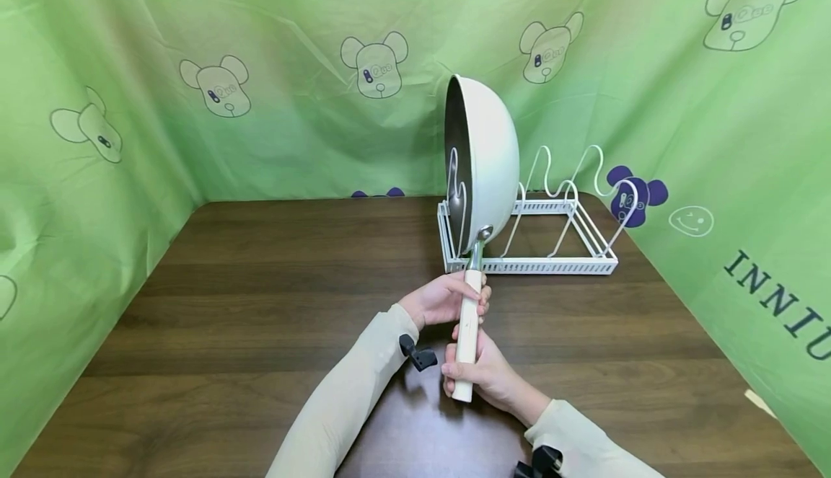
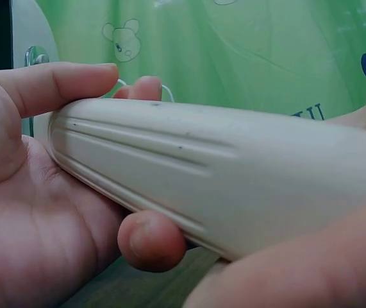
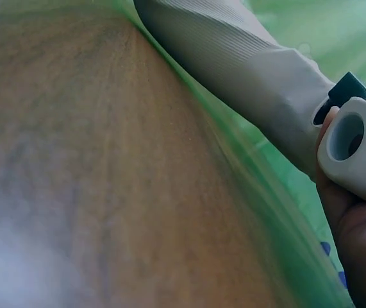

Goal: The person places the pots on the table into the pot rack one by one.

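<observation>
A deep white wok (image 1: 490, 153) with a dark inside stands on its side, its hollow facing left. Its cream handle (image 1: 467, 334) points toward me. My left hand (image 1: 441, 299) grips that handle near the metal joint, thumb across the top and fingers beneath, as the left wrist view shows. Farther back along it, my right hand (image 1: 490, 371) curls round the handle's end, whose hole shows in the right wrist view. The wok is at the left end of a white wire dish rack (image 1: 552, 267), with the leftmost wire in front of its dark inside. Whether it rests on the rack I cannot tell.
More wavy wire dividers (image 1: 571, 189) rise from the rack to the wok's right. The rack stands at the back right of a brown wooden table (image 1: 260, 305). Green cloth (image 1: 292, 125) with printed bear heads hangs behind and on both sides.
</observation>
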The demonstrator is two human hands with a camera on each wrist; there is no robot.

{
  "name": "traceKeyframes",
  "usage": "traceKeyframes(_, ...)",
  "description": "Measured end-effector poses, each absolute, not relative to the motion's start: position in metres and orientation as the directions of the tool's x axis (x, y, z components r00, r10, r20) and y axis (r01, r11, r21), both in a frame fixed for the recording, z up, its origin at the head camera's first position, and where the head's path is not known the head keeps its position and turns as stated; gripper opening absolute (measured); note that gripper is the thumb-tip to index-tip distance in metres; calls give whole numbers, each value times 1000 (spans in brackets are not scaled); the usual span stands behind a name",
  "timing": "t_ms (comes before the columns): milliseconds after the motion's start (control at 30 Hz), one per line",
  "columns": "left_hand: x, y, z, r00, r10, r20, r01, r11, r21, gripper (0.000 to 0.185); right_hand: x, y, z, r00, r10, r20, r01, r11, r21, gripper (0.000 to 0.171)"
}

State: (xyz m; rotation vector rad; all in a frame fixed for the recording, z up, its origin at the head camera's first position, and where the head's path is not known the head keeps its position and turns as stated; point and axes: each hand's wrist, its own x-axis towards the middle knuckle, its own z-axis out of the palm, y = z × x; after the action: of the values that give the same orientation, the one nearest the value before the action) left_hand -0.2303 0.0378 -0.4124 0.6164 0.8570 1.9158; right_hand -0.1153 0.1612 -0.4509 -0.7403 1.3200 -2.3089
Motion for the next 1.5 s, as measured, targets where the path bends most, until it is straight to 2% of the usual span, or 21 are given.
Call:
traceKeyframes(433, -229, 37, -419, -451, 892, 39, -550, -312, 775, 31, -113, 164, -451, -786, -590, 186, 169, -494, -853, 30)
traceKeyframes(733, -226, 37, -427, -446, 894, 34, -547, -303, 780, 33, -114, 166, -450, -798, -602, 33, 291, -432, -854, 22)
traceKeyframes(1100, -226, 36, -432, -422, 905, 54, -532, -296, 793, 34, -118, 167, -445, -770, -637, -47, 388, -407, -827, 24)
traceKeyframes(1500, -225, 32, -434, -411, 905, 108, -515, -328, 792, 35, -119, 165, -442, -761, -643, -88, 419, -382, -824, 23)
